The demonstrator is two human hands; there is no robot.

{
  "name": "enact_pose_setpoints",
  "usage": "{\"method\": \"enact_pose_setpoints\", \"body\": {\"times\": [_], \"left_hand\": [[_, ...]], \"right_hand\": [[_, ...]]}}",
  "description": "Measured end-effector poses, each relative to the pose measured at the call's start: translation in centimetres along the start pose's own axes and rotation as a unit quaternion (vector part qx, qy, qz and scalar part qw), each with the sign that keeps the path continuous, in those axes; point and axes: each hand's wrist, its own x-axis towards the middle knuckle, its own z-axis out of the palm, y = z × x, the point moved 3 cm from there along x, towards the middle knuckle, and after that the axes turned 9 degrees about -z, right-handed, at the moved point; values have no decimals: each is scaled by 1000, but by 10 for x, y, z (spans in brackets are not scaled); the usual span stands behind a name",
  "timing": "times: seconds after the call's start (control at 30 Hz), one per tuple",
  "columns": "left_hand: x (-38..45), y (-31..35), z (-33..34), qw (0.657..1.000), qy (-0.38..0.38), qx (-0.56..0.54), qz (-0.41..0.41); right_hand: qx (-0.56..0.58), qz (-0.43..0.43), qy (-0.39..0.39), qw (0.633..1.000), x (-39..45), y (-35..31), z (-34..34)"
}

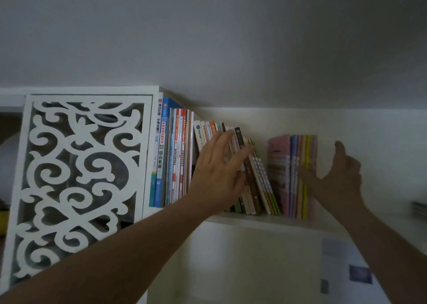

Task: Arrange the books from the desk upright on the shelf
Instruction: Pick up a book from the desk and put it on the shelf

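Books: three groups are standing on the white shelf in front of you. The tall books are sitting upright on the left, against the cut-out panel. The leaning books in the middle are tilting with their tops toward the left. The pastel books on the right are standing upright, with a wedge-shaped gap between them and the leaning group.
Left hand: your left hand is reaching up with fingers spread and straight, lying flat against the spines of the leaning books and gripping nothing.
Right hand: your right hand is spread wide at the right end of the pastel books, thumb pointing up, fingers reaching across their spines; it is pressing there rather than curling round any book.
Panel: the white scrollwork panel is filling the left part of the view, just beside the tall books.
Wall: a plain pale wall is rising behind and above the shelf.
Below the shelf: some blurred bluish patches are showing at the lower right; you cannot tell what they are.
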Motion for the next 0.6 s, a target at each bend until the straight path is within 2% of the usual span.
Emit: {"method": "enact_pose_setpoints", "body": {"times": [0.07, 0.1, 0.2, 0.33, 0.5, 0.6], "left_hand": [[13, 10, 11, 998, -1, 39, 48], [18, 11, 17, 996, -3, 60, 59], [23, -1, 39, 993, -17, 107, 47], [14, -15, 55, 991, -4, 131, 26], [13, -13, 60, 993, 10, 118, 20], [-1, -6, 66, 997, -10, 79, -7]], "right_hand": [[81, 43, -104, 990, -10, 11, 22], [82, 29, -134, 987, -13, 13, 34], [-17, -80, -174, 981, -14, 12, 59], [0, -96, -288, 953, -11, 9, 62], [-11, -117, -277, 954, -7, 17, 66], [-129, -111, -228, 959, -12, 20, 71]]}}
